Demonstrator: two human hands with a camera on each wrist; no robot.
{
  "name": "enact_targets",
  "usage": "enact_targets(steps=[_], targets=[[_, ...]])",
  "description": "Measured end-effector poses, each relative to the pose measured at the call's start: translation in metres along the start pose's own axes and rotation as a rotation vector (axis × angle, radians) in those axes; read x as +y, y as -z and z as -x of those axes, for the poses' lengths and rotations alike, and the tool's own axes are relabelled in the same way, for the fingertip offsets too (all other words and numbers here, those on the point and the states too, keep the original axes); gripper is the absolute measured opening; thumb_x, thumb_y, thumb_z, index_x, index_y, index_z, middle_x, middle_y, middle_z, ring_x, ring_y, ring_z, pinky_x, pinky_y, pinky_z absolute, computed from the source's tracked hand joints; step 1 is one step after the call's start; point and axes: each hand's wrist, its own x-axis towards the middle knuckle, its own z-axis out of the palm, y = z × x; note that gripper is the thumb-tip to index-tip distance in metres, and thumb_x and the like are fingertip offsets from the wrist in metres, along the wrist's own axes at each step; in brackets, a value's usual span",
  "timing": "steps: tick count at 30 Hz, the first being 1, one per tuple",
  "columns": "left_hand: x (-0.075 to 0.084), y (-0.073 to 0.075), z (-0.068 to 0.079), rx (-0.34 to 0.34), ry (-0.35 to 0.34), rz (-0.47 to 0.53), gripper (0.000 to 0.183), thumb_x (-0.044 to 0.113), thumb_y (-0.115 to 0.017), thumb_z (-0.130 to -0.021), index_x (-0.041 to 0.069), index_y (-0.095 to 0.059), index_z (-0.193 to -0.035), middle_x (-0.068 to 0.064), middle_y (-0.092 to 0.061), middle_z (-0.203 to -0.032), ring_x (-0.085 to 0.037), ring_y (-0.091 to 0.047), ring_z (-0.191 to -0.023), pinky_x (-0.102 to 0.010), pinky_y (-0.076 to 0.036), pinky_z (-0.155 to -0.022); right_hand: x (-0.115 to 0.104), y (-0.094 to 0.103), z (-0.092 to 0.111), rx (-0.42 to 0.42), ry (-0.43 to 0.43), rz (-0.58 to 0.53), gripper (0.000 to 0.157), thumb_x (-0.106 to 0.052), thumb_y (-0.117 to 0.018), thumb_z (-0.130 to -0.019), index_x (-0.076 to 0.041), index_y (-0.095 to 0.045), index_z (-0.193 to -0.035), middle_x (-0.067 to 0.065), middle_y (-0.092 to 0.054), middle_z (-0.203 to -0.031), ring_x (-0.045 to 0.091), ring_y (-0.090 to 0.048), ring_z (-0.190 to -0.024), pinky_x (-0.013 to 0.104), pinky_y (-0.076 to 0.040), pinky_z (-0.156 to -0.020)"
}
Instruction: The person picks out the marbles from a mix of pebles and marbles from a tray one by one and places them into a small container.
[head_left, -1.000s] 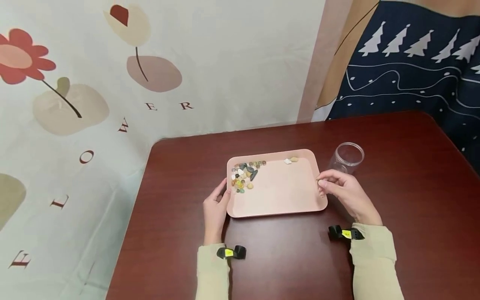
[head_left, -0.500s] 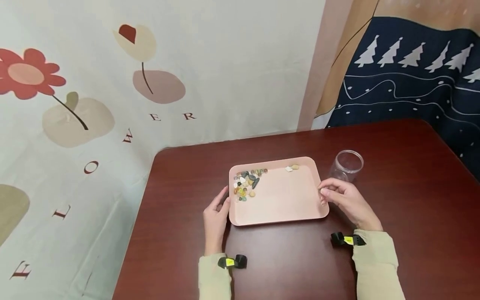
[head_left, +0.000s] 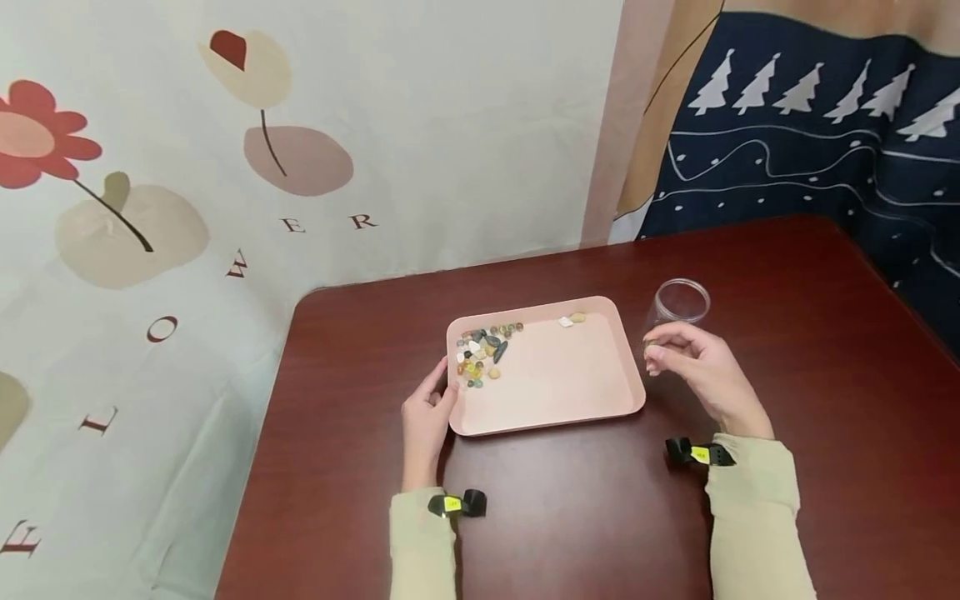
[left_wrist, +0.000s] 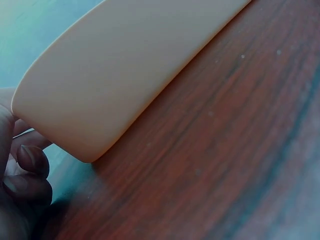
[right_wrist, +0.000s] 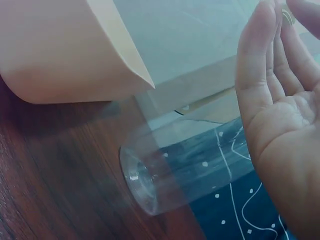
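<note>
A pink tray (head_left: 555,367) lies on the table, with marbles (head_left: 506,329) and pebbles (head_left: 491,343) gathered at its left end. The left hand (head_left: 427,417) grips the tray's left side, thumb at the rim and fingers along the outer wall. Just beyond the tray's right edge, the right hand (head_left: 701,367) pinches a small glass marble (right_wrist: 287,18) between thumb and fingertips; the right wrist view shows a yellowish streak in it. A clear round jar (head_left: 681,302) stands upright and open right behind that hand, its lower part partly hidden by the fingers.
A white pebble (head_left: 566,322) and a tan pebble (head_left: 577,317) sit apart near the tray's back right corner. The dark red wooden table (head_left: 570,500) meets a flower-printed wall cloth (head_left: 450,150) at the back. A navy curtain (head_left: 795,158) hangs behind its right side.
The right hand has moved off the tray's right rim toward the jar, keeping the marble pinched. The left hand stays on the tray, and the head view has shifted slightly.
</note>
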Motion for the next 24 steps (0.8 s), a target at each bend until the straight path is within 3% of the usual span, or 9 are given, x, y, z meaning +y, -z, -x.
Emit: enact_targets(steps=[11, 18, 21, 24], targets=[[0.002, -0.002, -0.004, 0.009, -0.015, -0.01, 0.04, 0.018, -0.062, -0.08, 0.037, -0.059, -0.115, 0.004, -0.026, -0.046, -0.013, -0.028, -0.042, -0.026, -0.025, -0.037, -0.009, 0.002, 0.001, 0.142, 0.076, -0.14, 0.028, -0.001, -0.059, -0.083, 0.012, -0.051, -0.106, 0.015, -0.059, -0.085, 0.023, -0.057, -0.069, 0.027, -0.05, -0.067], [0.0, -0.001, -0.005, -0.001, 0.0, 0.002, 0.037, 0.022, -0.062, -0.081, 0.036, -0.06, -0.115, 0.003, -0.03, -0.047, -0.012, -0.031, -0.043, -0.024, -0.029, -0.037, 0.012, 0.016, -0.003, 0.229, 0.199, -0.359, 0.028, 0.006, -0.056, -0.082, 0.014, -0.053, -0.108, 0.021, -0.059, -0.083, 0.025, -0.058, -0.068, 0.027, -0.05, -0.063], [0.004, 0.0, -0.004, -0.016, 0.007, 0.002, 0.037, 0.023, -0.062, -0.082, 0.035, -0.059, -0.117, 0.004, -0.031, -0.047, -0.011, -0.03, -0.043, -0.025, -0.03, -0.039, 0.006, 0.015, -0.001, 0.299, 0.208, -0.395, 0.029, 0.005, -0.057, -0.083, 0.016, -0.052, -0.108, 0.02, -0.06, -0.082, 0.024, -0.058, -0.068, 0.027, -0.05, -0.062], [0.005, -0.001, -0.004, -0.018, 0.012, 0.007, 0.036, 0.025, -0.063, -0.082, 0.035, -0.059, -0.116, 0.0, -0.044, -0.05, -0.011, -0.032, -0.044, -0.025, -0.032, -0.04, -0.009, 0.009, 0.001, 0.361, 0.204, -0.399, 0.031, 0.002, -0.059, -0.082, 0.017, -0.049, -0.108, 0.017, -0.06, -0.08, 0.022, -0.057, -0.067, 0.026, -0.05, -0.06]])
